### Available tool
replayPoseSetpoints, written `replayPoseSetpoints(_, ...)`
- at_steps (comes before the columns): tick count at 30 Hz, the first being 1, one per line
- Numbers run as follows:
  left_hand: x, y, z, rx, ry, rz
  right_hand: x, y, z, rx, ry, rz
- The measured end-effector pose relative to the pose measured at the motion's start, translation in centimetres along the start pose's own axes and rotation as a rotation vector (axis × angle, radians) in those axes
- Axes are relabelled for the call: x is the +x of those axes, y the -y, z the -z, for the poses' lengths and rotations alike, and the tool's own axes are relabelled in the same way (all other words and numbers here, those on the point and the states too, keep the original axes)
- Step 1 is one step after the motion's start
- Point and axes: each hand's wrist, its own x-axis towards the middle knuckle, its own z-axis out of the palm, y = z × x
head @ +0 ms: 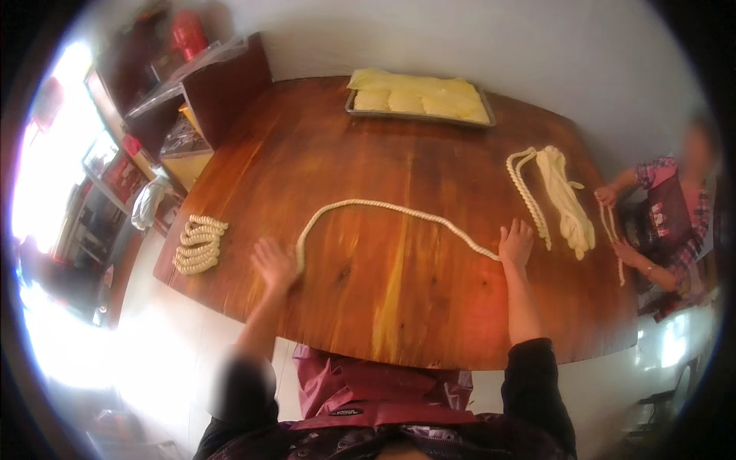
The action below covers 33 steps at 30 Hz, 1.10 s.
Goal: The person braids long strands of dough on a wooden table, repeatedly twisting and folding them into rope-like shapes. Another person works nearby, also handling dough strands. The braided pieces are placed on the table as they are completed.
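Note:
A long twisted dough rope [397, 209] arches across the wooden table [368, 310] in front of me. Its left end lies against the inner side of my left hand [274, 265], which is blurred with its fingers spread. At the other end, my right hand [516, 244] rests flat on the tabletop, and the rope's tip meets its palm edge. Whether the tip runs under the palm is hidden. Left of my left hand sits a coiled stack of twisted dough [199, 244]. Beyond my right hand lie a doubled dough twist [532, 198] and a bundle of smooth dough strands [563, 198].
A metal tray [422, 119] of pale dough, partly covered by a yellowish sheet [414, 86], stands at the far edge. On the right, a co-worker [661, 213] holds a dough strand [610, 224] over the table. A dark cabinet [227, 92] borders the far left corner.

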Motion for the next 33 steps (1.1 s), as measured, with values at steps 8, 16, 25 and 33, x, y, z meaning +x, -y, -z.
replayPoseSetpoints(8,-18.1,-3.8,16.6,-0.669,0.284,-0.372,-11.3,2.2,5.1,0.156,-0.165,0.363)
replayPoseSetpoints(16,-6.2,-5.5,14.8,-0.533,0.646,-0.421,-4.5,-4.6,1.1,1.220,0.443,0.005)
replayPoseSetpoints(25,8.7,13.6,27.3,-1.349,-0.247,-0.034,-0.1,-30.4,14.9,1.247,-0.127,-0.194)
replayPoseSetpoints(33,7.2,13.8,8.3,-0.371,-0.171,0.136,-10.2,-28.3,16.0,0.654,0.379,-0.404)
